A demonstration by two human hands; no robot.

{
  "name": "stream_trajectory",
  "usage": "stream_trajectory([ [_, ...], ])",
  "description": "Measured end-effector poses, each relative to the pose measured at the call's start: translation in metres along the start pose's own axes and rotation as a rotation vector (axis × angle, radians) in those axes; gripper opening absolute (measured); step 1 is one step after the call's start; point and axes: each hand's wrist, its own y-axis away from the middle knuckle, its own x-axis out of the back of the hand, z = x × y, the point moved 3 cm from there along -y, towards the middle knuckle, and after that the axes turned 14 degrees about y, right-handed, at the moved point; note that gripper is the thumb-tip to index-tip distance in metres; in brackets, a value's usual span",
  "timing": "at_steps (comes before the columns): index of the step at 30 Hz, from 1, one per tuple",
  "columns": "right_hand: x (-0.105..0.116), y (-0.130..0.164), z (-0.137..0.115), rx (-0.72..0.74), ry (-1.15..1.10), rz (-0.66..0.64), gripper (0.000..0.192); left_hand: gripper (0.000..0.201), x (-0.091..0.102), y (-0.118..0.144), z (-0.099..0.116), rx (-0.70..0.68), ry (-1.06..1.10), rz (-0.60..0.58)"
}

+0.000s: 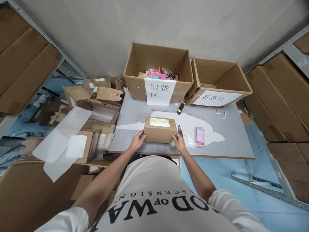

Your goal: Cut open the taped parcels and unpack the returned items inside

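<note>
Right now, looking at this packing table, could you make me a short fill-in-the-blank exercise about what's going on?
1. Both hands, the left hand and the right hand, grip the ends of a small cardboard ____.
2. The parcel rests on the grey ____.
3. The open carton behind the parcel has a white ____ hanging from its front.
4. The cutter near that carton is black and ____.

Missing words: box; table; sign; yellow
</note>
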Motion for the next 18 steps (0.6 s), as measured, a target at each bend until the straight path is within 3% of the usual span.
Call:
stream_trajectory([
  [6, 0.009, 0.001, -0.010, -0.118, 0.179, 0.147, 0.041, 0.074, -0.002, 0.002, 0.008, 0.002, -0.010, 0.032],
  [12, 0.000, -0.002, 0.000, -0.106, 0.181, 0.107, 0.043, 0.080, -0.002, 0.001, -0.002, 0.086, 0.057, 0.037],
  [18, -0.010, -0.005, 0.013, -0.067, 0.041, 0.052, 0.041, 0.087, 0.003, 0.001, -0.019, 0.112, 0.110, 0.019],
])
